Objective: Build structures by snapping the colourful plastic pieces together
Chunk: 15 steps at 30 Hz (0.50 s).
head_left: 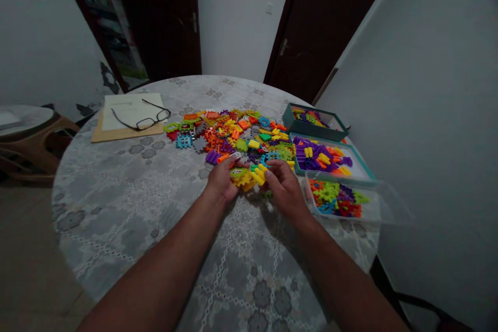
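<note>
My left hand [223, 180] is closed around some plastic building pieces, among them a green one and a yellow gear-shaped piece [244, 180]. Between the thumb and fingers of my right hand [287, 187] is a yellow ribbed connector piece [259, 174], close against the pieces in the left hand. Whether the two are joined I cannot tell. Just beyond both hands spreads a heap of mixed plastic building pieces [220, 137] in orange, red, purple, green, blue and grey. Purple tube pieces [212, 157] lie right by my left fingers.
At the right stand a dark teal box [315, 127], a white tray [363, 168] of mostly purple and yellow tubes, and a clear plastic box [342, 217] of mixed pieces. Eyeglasses [147, 123] rest on papers [112, 114] at the left. A patterned cloth [155, 202] covers the round table.
</note>
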Tool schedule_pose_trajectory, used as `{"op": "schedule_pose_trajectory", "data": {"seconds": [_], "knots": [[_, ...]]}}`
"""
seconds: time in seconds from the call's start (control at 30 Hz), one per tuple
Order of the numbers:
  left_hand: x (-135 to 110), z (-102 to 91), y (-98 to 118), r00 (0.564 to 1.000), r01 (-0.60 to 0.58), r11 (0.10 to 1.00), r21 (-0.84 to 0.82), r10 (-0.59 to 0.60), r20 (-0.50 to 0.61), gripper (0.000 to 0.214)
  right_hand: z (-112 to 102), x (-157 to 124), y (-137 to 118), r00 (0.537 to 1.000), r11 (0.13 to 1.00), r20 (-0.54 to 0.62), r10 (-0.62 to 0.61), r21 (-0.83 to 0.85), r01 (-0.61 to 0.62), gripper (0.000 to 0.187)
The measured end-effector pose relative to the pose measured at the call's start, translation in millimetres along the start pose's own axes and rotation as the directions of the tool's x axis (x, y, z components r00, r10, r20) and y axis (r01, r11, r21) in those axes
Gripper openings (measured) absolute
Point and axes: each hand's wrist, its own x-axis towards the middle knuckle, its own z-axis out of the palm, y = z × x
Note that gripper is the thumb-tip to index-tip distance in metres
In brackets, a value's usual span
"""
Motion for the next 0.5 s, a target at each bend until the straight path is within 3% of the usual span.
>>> {"op": "schedule_pose_trajectory", "data": {"seconds": [0.2, 0.33, 0.5], "knots": [[2.9, 0.4, 5.1, 0.999, -0.01, 1.0, -0.004, 0.009, -0.034, 0.019, -33.0, 12.1, -13.9, 0.999, 0.983, 0.031, -0.023, -0.182, 0.029, 0.017], [3.3, 0.1, 5.3, 0.999, -0.003, 0.999, 0.048, 0.005, -0.049, 0.015, -72.3, 27.0, -17.1, 0.983, 0.971, -0.177, -0.056, -0.237, 0.013, 0.023], [3.4, -2.0, 3.4, 0.999, -0.025, 0.995, 0.093, 0.027, -0.023, 0.011, -116.4, 40.0, -8.4, 0.885, 0.962, -0.443, -0.143, -0.272, 0.019, 0.042]]}}
